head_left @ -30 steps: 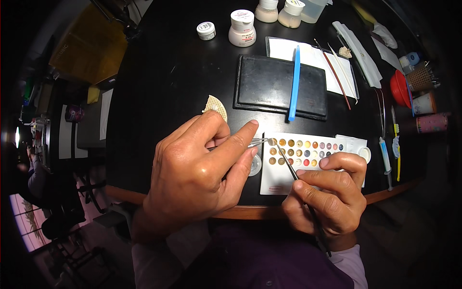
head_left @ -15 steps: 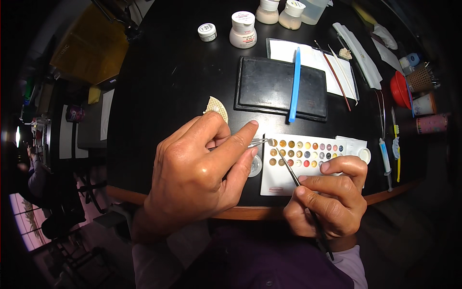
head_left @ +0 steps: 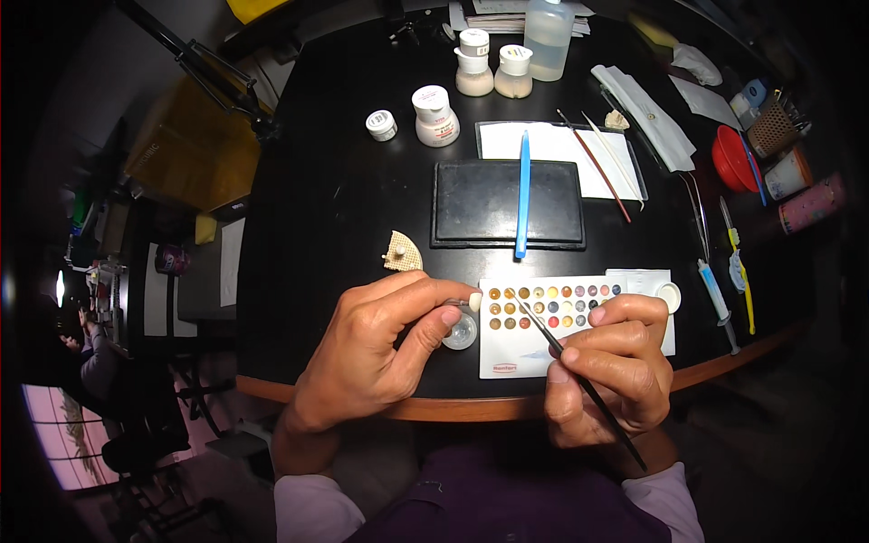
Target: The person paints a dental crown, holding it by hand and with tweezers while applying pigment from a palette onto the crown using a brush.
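In my left hand (head_left: pixel 385 339) is a slim pair of metal tweezers (head_left: pixel 458 304), pinched between thumb and fingers. A small cream tooth crown (head_left: pixel 475 301) sits at the tweezers' end, beside the left edge of a white palette (head_left: pixel 498 347). Rows of round, coloured paint wells fill that palette. My right hand (head_left: pixel 620 366) grips a thin dark brush (head_left: pixel 597 395) like a pen, its fine tip over the wells. A small clear dish (head_left: pixel 460 335) lies below my left fingertips. Beyond that hand rests a cream honeycomb tray piece (head_left: pixel 398 255) with a peg.
A black rectangular case (head_left: pixel 489 213) carries a blue stick (head_left: pixel 522 195). Behind are white-lidded jars (head_left: pixel 436 122), a small round jar (head_left: pixel 381 126) and a clear bottle (head_left: pixel 547 45). A syringe (head_left: pixel 715 294), a yellow toothbrush (head_left: pixel 746 294) and a red bowl (head_left: pixel 731 161) stand right.
My left hand has drawn back a little, and the crown at the tweezers now shows its pale side. The brush stays over the wells. The view has shifted, showing more of the table's far side.
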The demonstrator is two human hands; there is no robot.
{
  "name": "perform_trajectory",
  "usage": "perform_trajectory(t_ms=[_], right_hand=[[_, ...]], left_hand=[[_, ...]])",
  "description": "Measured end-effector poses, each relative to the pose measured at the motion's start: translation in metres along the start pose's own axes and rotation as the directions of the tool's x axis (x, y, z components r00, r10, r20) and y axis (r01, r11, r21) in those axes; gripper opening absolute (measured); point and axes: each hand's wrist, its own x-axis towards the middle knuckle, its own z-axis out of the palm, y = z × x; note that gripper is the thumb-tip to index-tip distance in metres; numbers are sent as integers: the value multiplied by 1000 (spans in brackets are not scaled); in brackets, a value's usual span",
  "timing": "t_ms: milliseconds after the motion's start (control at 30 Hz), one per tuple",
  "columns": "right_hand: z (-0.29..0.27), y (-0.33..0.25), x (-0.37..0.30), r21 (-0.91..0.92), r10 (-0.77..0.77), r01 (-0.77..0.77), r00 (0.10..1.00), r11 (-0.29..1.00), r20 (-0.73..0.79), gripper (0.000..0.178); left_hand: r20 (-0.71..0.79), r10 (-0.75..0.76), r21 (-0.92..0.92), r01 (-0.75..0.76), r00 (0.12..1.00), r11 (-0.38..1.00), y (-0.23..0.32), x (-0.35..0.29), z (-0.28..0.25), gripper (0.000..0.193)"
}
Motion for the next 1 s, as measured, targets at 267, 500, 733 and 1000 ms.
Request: perform_trajectory(t_ms=[267,500,733,1000], right_hand=[[8,-3,11,150,0,7,999,989,-46,29],[1,8,12,174,12,-10,1000,985,-10,23],[1,5,11,202,32,-29,999,979,-12,23],[3,4,10,317,66,-63,998,946,1,22]], left_hand=[[27,-65,-212,70,998,975,-2,0,-3,23],[90,-114,-292,136,989,947,0,0,-10,38],[174,-89,-286,137,981,948,2,3,-15,31],[192,-31,-199,70,981,978,5,4,-13,45]])
